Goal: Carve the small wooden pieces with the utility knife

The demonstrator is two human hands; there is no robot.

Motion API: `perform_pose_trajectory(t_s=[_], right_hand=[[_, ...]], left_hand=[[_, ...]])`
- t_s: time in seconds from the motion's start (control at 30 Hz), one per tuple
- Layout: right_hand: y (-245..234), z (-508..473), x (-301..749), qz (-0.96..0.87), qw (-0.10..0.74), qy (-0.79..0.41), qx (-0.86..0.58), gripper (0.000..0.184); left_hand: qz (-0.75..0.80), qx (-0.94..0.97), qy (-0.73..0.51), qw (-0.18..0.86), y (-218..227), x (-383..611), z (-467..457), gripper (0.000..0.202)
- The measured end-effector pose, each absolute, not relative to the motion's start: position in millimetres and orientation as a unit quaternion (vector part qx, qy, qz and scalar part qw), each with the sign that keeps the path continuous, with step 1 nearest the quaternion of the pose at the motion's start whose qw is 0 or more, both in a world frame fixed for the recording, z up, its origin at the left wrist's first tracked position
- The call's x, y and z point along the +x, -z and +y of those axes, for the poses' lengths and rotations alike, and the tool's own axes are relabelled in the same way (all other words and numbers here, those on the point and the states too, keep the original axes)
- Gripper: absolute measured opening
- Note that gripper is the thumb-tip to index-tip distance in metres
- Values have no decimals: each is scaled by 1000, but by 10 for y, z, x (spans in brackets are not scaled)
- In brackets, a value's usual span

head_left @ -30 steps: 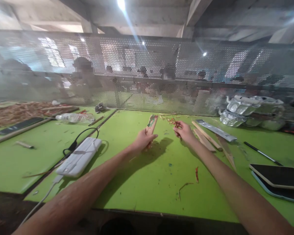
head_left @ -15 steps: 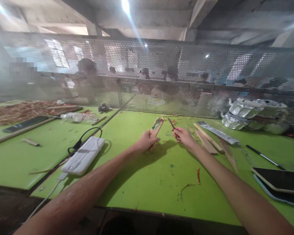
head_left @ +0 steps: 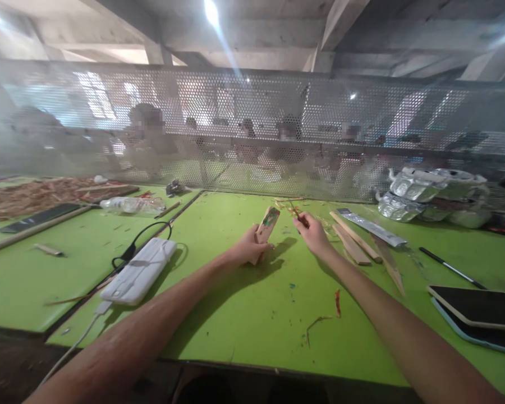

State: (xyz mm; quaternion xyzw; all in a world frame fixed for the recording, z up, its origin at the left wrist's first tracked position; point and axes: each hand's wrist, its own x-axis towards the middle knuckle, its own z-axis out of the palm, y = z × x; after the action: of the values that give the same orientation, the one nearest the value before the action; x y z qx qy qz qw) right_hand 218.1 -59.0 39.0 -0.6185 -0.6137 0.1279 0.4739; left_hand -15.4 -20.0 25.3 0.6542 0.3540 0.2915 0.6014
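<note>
A perforated metal screen [head_left: 235,123] runs behind a green table [head_left: 231,336]. Far left, a heap of wood scraps [head_left: 46,196] covers one corner; at the right lies a shiny silver bundle [head_left: 416,186]. Nearer on that side, two flat dark-faced devices [head_left: 480,307] are stacked, the upper offset on the lower. A white rectangular block [head_left: 139,273] with cables lies left of the person; its markings are too blurred to read. Beside the right forearm are wooden strips [head_left: 351,245] and a silver packet [head_left: 372,227], whose small dark print cannot be made out. A clear bottle [head_left: 130,205] lies on its side, its lettering illegible too. The left hand [head_left: 248,247] has its fingers clamped around the lower part of a wooden piece [head_left: 267,223], held tilted above the table's middle, its upper face patched with green. The right hand [head_left: 312,233], just beside it, has its fingers pinched together on a slender tool [head_left: 294,210], apart from the wood. Smallest, a red shaving [head_left: 337,303] lies nearer the table's front edge.
</note>
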Motion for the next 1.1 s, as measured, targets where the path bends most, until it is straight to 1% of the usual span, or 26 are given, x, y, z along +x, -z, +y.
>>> perform_pose_trajectory(t_s=[0.07,0.13,0.27,0.37,0.43,0.5,0.67,0.73,0.83,0.97,1.1], right_hand=[[-396,-614,2123,-634,421,-95,-642,35],[-406,-644,2059,-652,347,-69,-671,38],[-445,-715,1907,-674,204,-6,-710,25],[-472,-760,1781,-676,128,2,-726,26],[-479,-778,1710,-679,98,-9,-727,27],[-478,-789,1661,-679,86,-15,-729,26],[-455,-783,1651,-653,89,-6,-752,18],[-431,-759,1693,-643,97,1,-760,19],[-382,-707,1795,-628,127,12,-768,24],[-320,-653,1927,-619,169,3,-767,21],[-270,-627,1974,-616,196,1,-763,22]], left_hand=[[335,660,-287,608,-280,-144,-234,45],[315,668,-289,609,-303,-136,-267,49],[311,678,-278,605,-325,-130,-329,47],[306,665,-268,627,-326,-137,-369,44],[296,652,-269,644,-330,-144,-390,41],[288,644,-267,656,-339,-149,-405,38],[285,652,-260,652,-334,-138,-413,34],[275,655,-258,655,-310,-127,-405,33],[259,659,-260,656,-272,-113,-387,32],[277,666,-241,650,-266,-110,-373,32],[285,683,-230,631,-273,-122,-362,28]])
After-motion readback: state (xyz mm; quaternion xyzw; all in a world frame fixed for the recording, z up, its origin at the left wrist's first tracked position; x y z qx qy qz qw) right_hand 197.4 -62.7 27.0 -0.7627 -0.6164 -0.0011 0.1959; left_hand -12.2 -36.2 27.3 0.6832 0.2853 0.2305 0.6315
